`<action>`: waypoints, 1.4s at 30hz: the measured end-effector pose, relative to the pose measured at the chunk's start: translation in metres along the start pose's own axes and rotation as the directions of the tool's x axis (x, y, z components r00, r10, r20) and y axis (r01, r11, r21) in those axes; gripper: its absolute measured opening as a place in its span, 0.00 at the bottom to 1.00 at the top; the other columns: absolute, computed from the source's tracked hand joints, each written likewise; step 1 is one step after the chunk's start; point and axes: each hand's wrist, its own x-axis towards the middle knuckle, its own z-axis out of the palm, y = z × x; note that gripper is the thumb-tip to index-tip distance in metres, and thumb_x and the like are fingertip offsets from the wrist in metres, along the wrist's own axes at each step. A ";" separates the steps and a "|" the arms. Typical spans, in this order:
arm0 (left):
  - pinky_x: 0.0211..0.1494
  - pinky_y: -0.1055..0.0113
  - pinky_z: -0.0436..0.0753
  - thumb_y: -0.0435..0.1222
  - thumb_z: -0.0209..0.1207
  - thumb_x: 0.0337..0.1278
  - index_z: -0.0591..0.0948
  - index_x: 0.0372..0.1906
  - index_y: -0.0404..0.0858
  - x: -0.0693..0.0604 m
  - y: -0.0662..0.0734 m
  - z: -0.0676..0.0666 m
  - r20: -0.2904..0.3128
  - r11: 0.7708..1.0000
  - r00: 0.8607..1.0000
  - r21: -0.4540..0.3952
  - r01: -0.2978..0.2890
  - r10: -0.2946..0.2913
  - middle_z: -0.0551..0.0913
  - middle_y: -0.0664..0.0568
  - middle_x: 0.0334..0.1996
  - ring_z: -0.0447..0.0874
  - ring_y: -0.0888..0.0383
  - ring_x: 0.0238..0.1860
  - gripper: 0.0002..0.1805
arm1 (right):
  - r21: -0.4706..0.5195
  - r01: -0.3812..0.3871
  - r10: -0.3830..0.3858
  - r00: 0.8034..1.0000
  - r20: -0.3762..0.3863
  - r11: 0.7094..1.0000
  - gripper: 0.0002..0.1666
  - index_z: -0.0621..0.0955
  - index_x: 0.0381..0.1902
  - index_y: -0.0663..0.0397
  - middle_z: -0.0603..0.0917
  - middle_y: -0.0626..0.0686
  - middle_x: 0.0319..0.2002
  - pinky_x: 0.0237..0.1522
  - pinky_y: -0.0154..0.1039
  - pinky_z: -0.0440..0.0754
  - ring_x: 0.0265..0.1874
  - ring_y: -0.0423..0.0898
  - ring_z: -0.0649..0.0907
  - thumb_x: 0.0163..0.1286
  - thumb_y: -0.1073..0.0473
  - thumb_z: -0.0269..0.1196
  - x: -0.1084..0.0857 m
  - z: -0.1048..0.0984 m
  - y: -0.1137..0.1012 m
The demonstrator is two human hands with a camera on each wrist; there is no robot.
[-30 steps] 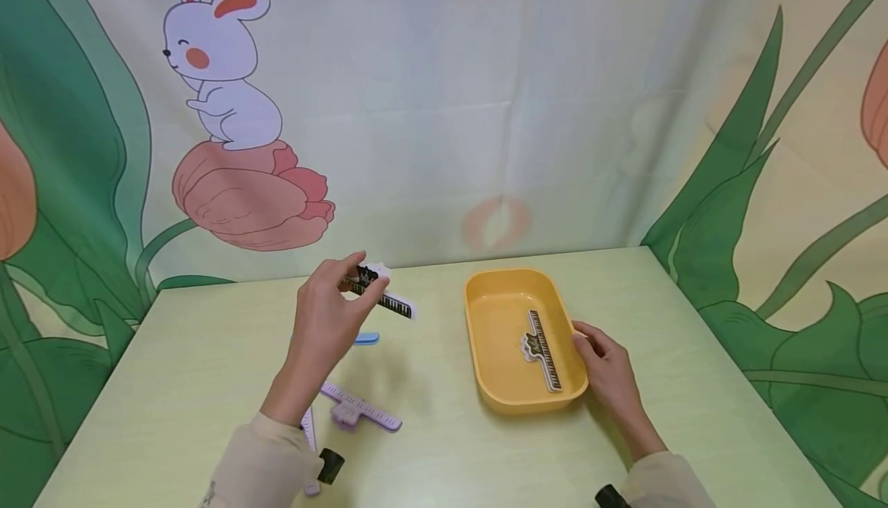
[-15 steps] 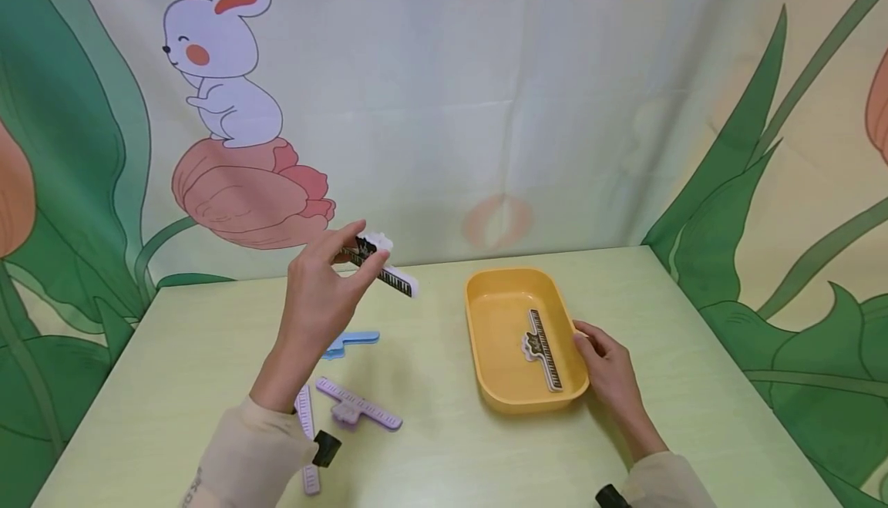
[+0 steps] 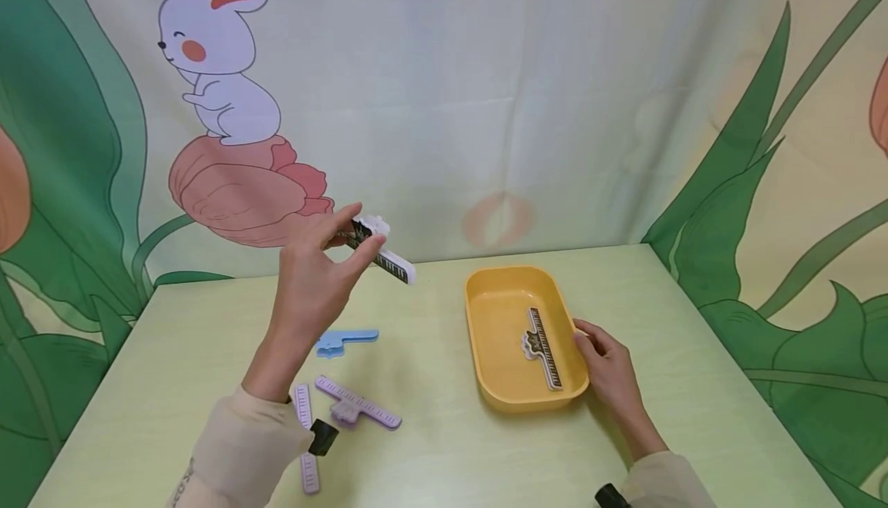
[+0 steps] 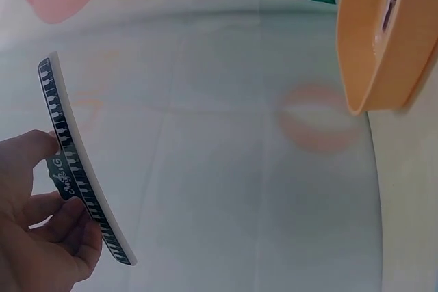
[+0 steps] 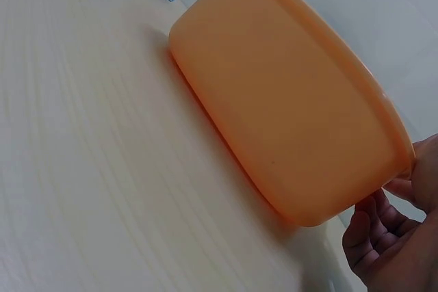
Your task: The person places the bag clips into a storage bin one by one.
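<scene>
Moved: left hand (image 3: 308, 277) and held clip (image 3: 394, 265) sit higher toward 12 o'clock than one second ago; blue clip (image 3: 355, 335) more uncovered; tray (image 3: 496, 338) and right hand (image 3: 610, 365) about the same.
Held clip: black-and-white piano print, up off table (image 3: 444, 446), well apart from tray, which lies at its 4 o'clock.
Left grip: thumb and finger pinch the clip's middle tab; can't tell if its mouth is sprung open.
Right grip: fingers curl at tray's 3 o'clock rim, holding it.
Tray: tray clip (image 3: 544, 350) inside, same print, toward the 4 o'clock side.
Table clips: from held clip, blue at 7 o'clock, one purple clip (image 3: 364, 408) at 6, another purple clip (image 3: 310, 473) at 7, partly hidden by the wrist gear.
Handling: clip looks light, stiff, smooth plastic; could slip or twist if held by one end.
Best hold: middle tab, lightly; hard squeezing probably opens it.
</scene>
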 end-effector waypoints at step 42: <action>0.55 0.65 0.80 0.33 0.73 0.60 0.81 0.64 0.32 0.005 0.001 0.019 0.017 0.997 1.000 -0.073 -0.015 0.016 0.85 0.44 0.46 0.85 0.50 0.47 0.28 | 0.044 0.005 -0.005 1.000 0.002 0.999 0.22 0.80 0.67 0.56 0.82 0.63 0.45 0.34 0.29 0.80 0.38 0.48 0.79 0.82 0.54 0.57 0.002 0.001 0.004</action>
